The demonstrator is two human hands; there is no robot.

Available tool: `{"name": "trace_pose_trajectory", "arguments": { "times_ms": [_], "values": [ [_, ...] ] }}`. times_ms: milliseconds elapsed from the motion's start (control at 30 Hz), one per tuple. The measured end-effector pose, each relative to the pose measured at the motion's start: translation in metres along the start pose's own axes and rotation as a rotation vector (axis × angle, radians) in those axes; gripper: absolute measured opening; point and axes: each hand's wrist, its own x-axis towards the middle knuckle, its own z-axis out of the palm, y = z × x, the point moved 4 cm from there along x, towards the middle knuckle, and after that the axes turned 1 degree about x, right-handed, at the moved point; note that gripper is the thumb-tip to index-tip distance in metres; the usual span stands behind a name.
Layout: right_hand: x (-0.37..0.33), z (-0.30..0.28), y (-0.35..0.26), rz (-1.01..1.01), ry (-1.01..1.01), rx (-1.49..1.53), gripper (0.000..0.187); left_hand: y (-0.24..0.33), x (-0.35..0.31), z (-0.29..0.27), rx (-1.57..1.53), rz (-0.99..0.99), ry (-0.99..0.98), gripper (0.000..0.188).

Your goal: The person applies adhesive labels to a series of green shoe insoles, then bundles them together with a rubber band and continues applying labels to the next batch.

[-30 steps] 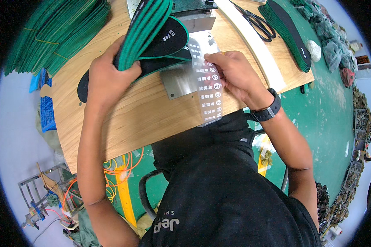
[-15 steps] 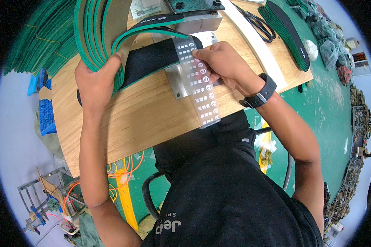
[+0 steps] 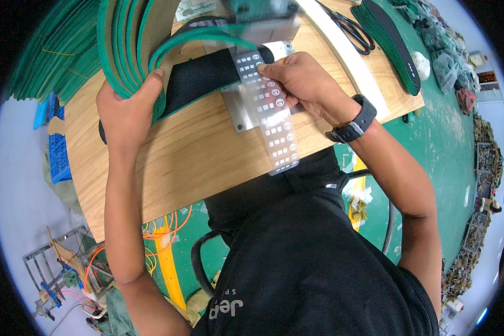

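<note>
The right hand (image 3: 312, 85) pinches the clear strip (image 3: 279, 134) across the black insole (image 3: 204, 78); the left hand (image 3: 124, 115) clasps the bent green-edged insoles (image 3: 158, 28) above the table (image 3: 179, 173). A slackened clasp could let these spring down, knocking the strip askew.

Green-edged insoles (image 3: 155, 33), tan wood-grain desk (image 3: 185, 157)
The bent insoles show grey-brown undersides; the lower insole (image 3: 204, 78) is black, rimmed green. White marks repeat in rows down the clear strip (image 3: 280, 134). The curved piece (image 3: 347, 59) is plain white, the watch (image 3: 359, 120) black, the floor (image 3: 431, 151) green.
</note>
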Motion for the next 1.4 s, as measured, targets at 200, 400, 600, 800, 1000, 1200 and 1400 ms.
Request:
{"name": "trace_pose_trajectory", "arguments": {
  "times_ms": [200,400,600,800,1000,1200,1400],
  "values": [
    [0.000,0.000,0.001,-0.017,0.021,-0.025,0.027,0.006,-0.003,0.006,-0.041,0.021,-0.020,0.022],
    [-0.004,-0.004,0.007,-0.032,0.019,0.021,0.032,0.009,-0.003,0.006,0.013,0.016,-0.045,0.024],
    [-0.011,-0.004,0.005,-0.029,-0.019,0.122,0.032,0.006,-0.002,0.005,0.032,-0.014,-0.028,0.021],
    [-0.015,-0.004,0.005,-0.035,-0.063,0.062,0.027,0.005,-0.005,0.003,0.065,-0.014,-0.022,0.018],
    [-0.016,-0.004,0.006,-0.014,-0.060,0.069,0.026,0.003,-0.005,0.002,0.058,-0.009,-0.026,0.017],
    [-0.012,-0.004,0.009,-0.002,-0.077,0.045,0.026,0.005,-0.008,0.004,0.038,-0.017,-0.023,0.023],
    [-0.012,-0.003,0.010,-0.037,-0.096,0.036,0.026,0.009,-0.009,0.014,0.074,0.064,-0.126,0.047]
  ]
}}
